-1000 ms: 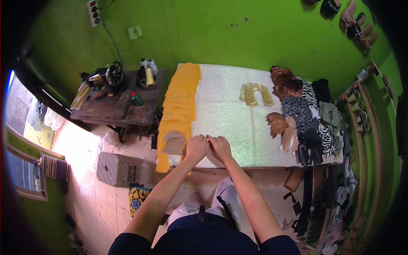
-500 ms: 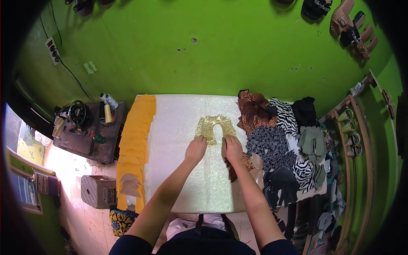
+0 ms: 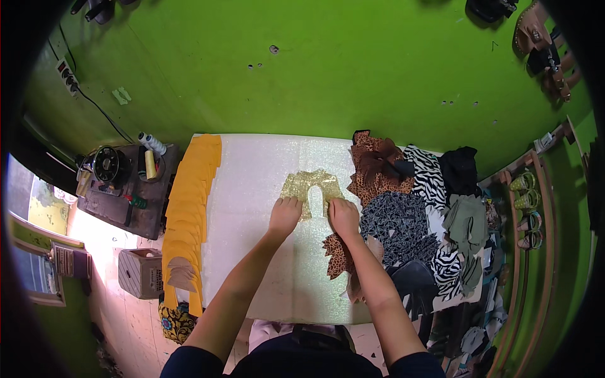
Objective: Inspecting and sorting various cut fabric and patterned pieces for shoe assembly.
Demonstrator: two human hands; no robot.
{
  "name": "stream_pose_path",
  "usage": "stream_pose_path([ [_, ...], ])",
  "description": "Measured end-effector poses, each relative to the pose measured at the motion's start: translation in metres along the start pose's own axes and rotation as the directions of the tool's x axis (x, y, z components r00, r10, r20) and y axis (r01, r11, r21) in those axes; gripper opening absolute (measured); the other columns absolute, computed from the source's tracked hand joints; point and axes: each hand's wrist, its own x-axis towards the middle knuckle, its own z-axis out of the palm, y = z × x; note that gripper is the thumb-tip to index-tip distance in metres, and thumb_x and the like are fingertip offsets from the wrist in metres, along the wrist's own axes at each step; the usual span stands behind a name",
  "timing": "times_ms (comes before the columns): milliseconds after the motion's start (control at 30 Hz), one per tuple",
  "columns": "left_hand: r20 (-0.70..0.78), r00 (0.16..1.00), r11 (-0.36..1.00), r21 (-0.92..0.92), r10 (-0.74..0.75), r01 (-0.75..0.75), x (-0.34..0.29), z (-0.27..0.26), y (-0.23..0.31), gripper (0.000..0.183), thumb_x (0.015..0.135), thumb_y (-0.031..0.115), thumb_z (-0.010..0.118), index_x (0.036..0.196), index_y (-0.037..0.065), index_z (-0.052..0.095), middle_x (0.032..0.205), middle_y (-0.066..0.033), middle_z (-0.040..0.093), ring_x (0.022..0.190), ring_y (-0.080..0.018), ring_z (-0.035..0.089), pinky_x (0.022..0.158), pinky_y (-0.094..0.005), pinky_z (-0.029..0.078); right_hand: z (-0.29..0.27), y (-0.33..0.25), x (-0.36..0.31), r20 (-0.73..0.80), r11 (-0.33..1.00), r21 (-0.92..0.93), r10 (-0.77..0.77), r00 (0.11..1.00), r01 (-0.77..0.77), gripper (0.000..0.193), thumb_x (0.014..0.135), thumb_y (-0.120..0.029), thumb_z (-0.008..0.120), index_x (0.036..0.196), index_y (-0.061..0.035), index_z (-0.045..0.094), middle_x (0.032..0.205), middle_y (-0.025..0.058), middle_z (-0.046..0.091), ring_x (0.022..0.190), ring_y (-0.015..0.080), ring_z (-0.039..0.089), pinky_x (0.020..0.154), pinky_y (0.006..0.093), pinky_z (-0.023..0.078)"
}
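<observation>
A gold, glittery piece of material (image 3: 313,177), cut like an arch with a rounded slot in its middle, lies on the pale shimmering sheet (image 3: 252,264) that covers the table. My left hand (image 3: 286,215) has its fingers curled over the arch's left leg. At the lower end of the right leg, my right hand (image 3: 343,218) is closed on the edge. Both hands hide the tips of the legs. Close to my right wrist lies a leopard-print cut piece (image 3: 338,257), partly under the forearm.
Overlapping yellow pieces (image 3: 189,195) line the table's left side. Leopard-print (image 3: 378,157), grey-black patterned (image 3: 394,227), zebra-print (image 3: 425,176) and olive (image 3: 466,220) pieces crowd the right. A sewing machine (image 3: 108,165) stands far left, a cardboard box (image 3: 141,274) below it. Sandals (image 3: 535,31) hang upper right.
The view has shifted slightly, so the surroundings sit a little differently. My hands stay at the two legs of the gold piece, and more of the leopard-print piece by my right wrist shows.
</observation>
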Motion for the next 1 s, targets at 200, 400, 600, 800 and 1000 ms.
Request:
stream_pose_path([
  [200,-0.238,0.968,0.997,-0.026,-0.075,0.071,0.009,-0.043,0.006,0.008,0.074,0.015,0.056,0.072,0.009,0.050,0.072,-0.0042,0.049,0.071,-0.0194,0.049,0.066,-0.0320,0.039,-0.032,-0.023,0.007,-0.385,0.979,-0.112,-0.199,0.901,0.169,0.006,0.076,-0.007,0.055,0.075,-0.0018,0.053,0.077,0.0102,0.060,0.069,0.0231,0.058,0.066,0.0322,0.047],
  [400,-0.297,0.954,0.998,-0.010,0.050,-0.055,-0.049,-0.066,0.009,0.009,0.075,0.017,0.055,0.073,0.009,0.051,0.074,-0.0056,0.049,0.076,-0.0205,0.050,0.070,-0.0353,0.039,-0.038,-0.060,-0.042,-0.296,0.927,-0.157,-0.373,0.879,0.341,0.011,0.069,-0.012,0.058,0.071,-0.0035,0.050,0.079,0.0129,0.059,0.069,0.0266,0.058,0.065,0.0331,0.047],
  [600,-0.086,0.943,0.920,-0.208,0.321,-0.332,-0.139,-0.063,0.011,0.015,0.075,0.019,0.058,0.077,0.006,0.050,0.079,-0.0078,0.049,0.081,-0.0226,0.052,0.071,-0.0337,0.043,-0.020,-0.110,-0.122,0.008,0.926,-0.059,-0.374,0.927,0.374,0.013,0.071,-0.015,0.056,0.072,-0.0048,0.048,0.075,0.0116,0.058,0.069,0.0247,0.058,0.066,0.0335,0.047],
  [800,0.007,0.942,0.908,-0.268,0.336,-0.322,-0.190,-0.068,0.027,0.014,0.077,0.020,0.055,0.076,0.007,0.050,0.074,-0.0052,0.049,0.066,-0.0195,0.054,0.056,-0.0306,0.046,-0.018,-0.136,-0.178,0.025,0.923,-0.197,-0.333,0.943,0.331,0.012,0.074,-0.016,0.054,0.069,-0.0069,0.047,0.066,0.0086,0.052,0.066,0.0228,0.055,0.074,0.0377,0.044],
  [1000,0.049,0.933,0.911,-0.241,0.357,-0.336,-0.205,-0.075,0.049,0.017,0.077,0.025,0.055,0.075,0.008,0.051,0.071,-0.0054,0.050,0.065,-0.0188,0.054,0.056,-0.0309,0.046,-0.025,-0.141,-0.204,0.044,0.948,-0.190,-0.250,0.967,0.254,0.013,0.074,-0.018,0.054,0.069,-0.0073,0.047,0.064,0.0082,0.054,0.062,0.0231,0.055,0.073,0.0362,0.044],
])
